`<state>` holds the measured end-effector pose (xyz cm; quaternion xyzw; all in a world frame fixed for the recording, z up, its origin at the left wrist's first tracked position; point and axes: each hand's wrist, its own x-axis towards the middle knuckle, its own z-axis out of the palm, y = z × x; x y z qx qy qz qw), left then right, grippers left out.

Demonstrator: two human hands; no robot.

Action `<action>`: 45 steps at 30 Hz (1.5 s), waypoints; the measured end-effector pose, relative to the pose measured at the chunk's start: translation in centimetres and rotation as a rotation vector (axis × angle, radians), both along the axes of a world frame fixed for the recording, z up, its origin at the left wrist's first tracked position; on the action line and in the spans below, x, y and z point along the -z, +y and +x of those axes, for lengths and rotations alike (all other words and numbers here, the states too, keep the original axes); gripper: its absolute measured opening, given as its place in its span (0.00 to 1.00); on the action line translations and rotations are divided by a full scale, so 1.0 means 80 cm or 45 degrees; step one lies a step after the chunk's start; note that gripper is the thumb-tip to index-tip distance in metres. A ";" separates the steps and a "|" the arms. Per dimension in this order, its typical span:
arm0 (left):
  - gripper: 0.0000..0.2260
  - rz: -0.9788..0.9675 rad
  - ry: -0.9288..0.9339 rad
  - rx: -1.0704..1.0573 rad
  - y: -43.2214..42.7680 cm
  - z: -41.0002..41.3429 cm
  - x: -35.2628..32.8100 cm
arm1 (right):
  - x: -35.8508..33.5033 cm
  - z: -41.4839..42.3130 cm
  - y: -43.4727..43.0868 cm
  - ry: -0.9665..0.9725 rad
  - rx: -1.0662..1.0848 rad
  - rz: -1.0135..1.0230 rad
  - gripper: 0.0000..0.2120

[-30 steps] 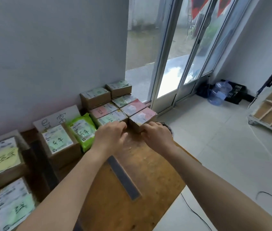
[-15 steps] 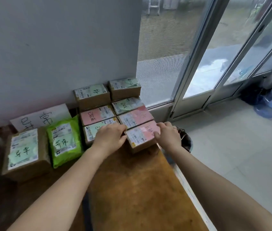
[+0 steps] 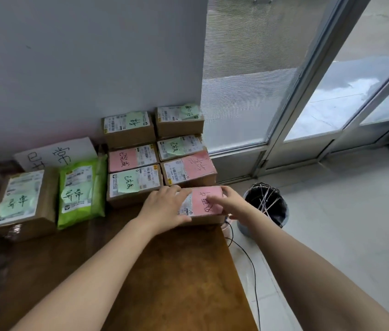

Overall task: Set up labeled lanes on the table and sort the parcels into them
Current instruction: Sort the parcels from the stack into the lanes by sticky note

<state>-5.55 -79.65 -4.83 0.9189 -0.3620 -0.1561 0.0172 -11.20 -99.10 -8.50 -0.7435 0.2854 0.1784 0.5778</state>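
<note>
Both hands are on the nearest parcel [image 3: 204, 204], a small brown box with a pink note on top. It sits at the desk [image 3: 164, 271] corner, its right side level with the desk's right edge. The left hand [image 3: 164, 207] lies flat and spread over the box's left end, fingers loosely extended. The right hand [image 3: 230, 204] curls around the right end; it is blurred, so I cannot tell how firmly it grips.

Behind this parcel, six more boxes [image 3: 133, 186] stand in two tight columns reaching back to the wall [image 3: 81, 68], with no gaps between them. Left of the parcel lie a green pouch [image 3: 81, 192] and a larger carton [image 3: 25, 201], which cover the lower part of a white paper sign [image 3: 55, 152] leaning against the wall.

In front of the parcel the desk top is bare wood. Past the desk edge, right of the parcel, a dark bin [image 3: 266, 206] stands on the floor, and a thin black cable [image 3: 248, 259] hangs down beside the desk. The far left of the desk is dim and hard to read.
</note>
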 end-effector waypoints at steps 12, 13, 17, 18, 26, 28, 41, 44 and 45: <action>0.30 0.177 0.130 0.168 0.045 -0.019 -0.003 | -0.022 -0.048 0.035 0.031 -0.324 -0.328 0.14; 0.29 0.136 0.153 0.125 0.050 -0.019 -0.004 | -0.022 -0.041 0.037 -0.071 -0.299 -0.438 0.11; 0.18 -0.019 0.137 -0.058 0.054 -0.021 -0.004 | -0.025 -0.003 0.042 -0.376 -0.381 -0.935 0.09; 0.17 -0.041 0.133 -0.098 0.050 -0.022 -0.002 | -0.024 0.008 0.041 -0.431 -0.453 -1.055 0.12; 0.26 0.015 0.300 -0.446 -0.012 -0.041 0.020 | -0.004 0.062 0.015 -0.213 -0.962 -1.429 0.33; 0.32 0.023 0.327 -0.537 -0.021 -0.050 0.026 | 0.002 0.065 0.010 -0.205 -1.018 -1.479 0.35; 0.32 0.040 0.174 -0.834 0.020 -0.052 0.037 | -0.024 0.052 0.016 -0.484 -0.974 -1.565 0.20; 0.36 0.047 0.168 -0.823 0.024 -0.049 0.036 | -0.017 0.076 0.013 -0.334 -1.047 -1.471 0.37; 0.36 0.056 0.166 -0.812 0.025 -0.049 0.037 | -0.013 0.082 0.013 -0.280 -1.073 -1.446 0.41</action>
